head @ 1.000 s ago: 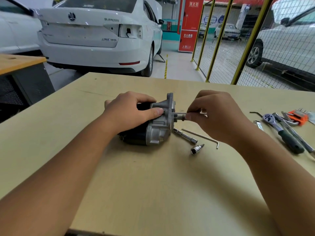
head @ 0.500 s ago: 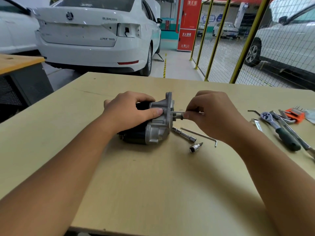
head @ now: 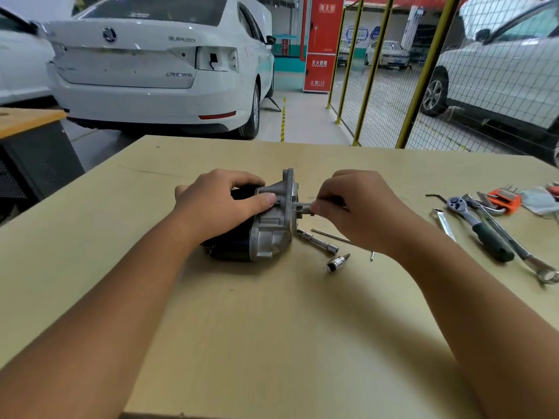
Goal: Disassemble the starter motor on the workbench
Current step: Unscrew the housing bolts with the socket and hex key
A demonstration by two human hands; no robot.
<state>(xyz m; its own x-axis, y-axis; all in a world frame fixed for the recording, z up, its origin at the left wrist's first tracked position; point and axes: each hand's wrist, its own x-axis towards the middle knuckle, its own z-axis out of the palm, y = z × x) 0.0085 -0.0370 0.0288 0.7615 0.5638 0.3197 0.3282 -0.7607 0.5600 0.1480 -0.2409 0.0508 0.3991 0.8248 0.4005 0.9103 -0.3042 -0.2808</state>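
Gripping the starter motor (head: 257,234) at the centre of the frame, my left hand (head: 220,204) curls over its black body, thumb pressed on the silver aluminium housing. The motor lies on its side on the workbench (head: 272,343), flange facing right. My right hand (head: 357,207) sits just right of the flange, fingertips pinching a thin metal tool (head: 305,207) that pokes into the housing face; most of it is hidden by my fingers. Just below that hand lie an extension bar (head: 317,241), a thin L-shaped hex key (head: 331,235) and a small socket bit (head: 337,263). Toward the right edge rest a ratchet (head: 481,228) with a dark green handle, spanners (head: 514,246) and an orange hex key holder (head: 506,198). A white car (head: 157,65) fills the upper left.
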